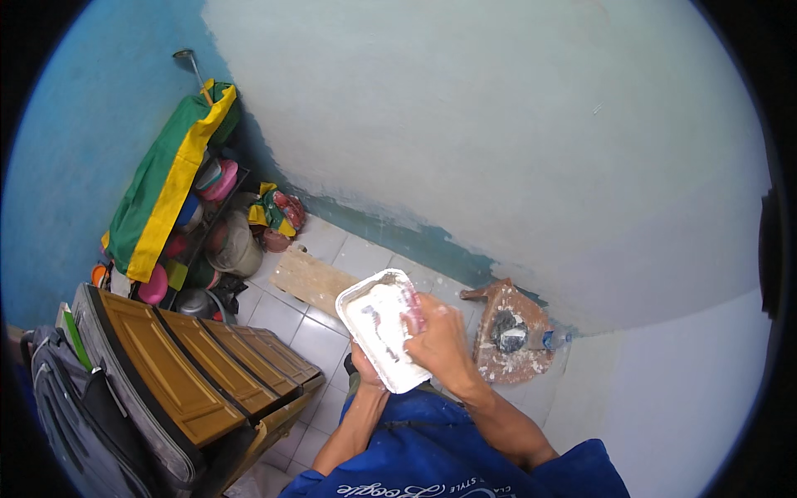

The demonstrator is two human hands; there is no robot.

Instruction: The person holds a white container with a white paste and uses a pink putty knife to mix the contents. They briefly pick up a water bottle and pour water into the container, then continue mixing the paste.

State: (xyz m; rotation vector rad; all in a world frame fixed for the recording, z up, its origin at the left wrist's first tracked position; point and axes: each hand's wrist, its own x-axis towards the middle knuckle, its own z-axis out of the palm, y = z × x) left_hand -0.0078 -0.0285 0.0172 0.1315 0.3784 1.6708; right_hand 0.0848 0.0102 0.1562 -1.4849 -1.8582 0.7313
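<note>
A white rectangular tray (383, 342), smeared inside with white paste or paint and some dark streaks, is held tilted in front of my body. My left hand (366, 366) grips it from below at the near left side; most of those fingers are hidden under it. Over the tray's right edge my right hand (437, 339) is closed, its fingers curled. Something reddish-pink shows by those fingers, but its kind is too unclear to tell.
A half-coated wall (498, 166) rises ahead. On the tiled floor are a wooden board (311, 280) and a stained brown piece (502, 353) bearing a dark round object. To the left stand a wooden drawer cabinet (178, 361), a backpack (75, 415), a bucket (239, 249) and a cloth-covered rack (166, 174).
</note>
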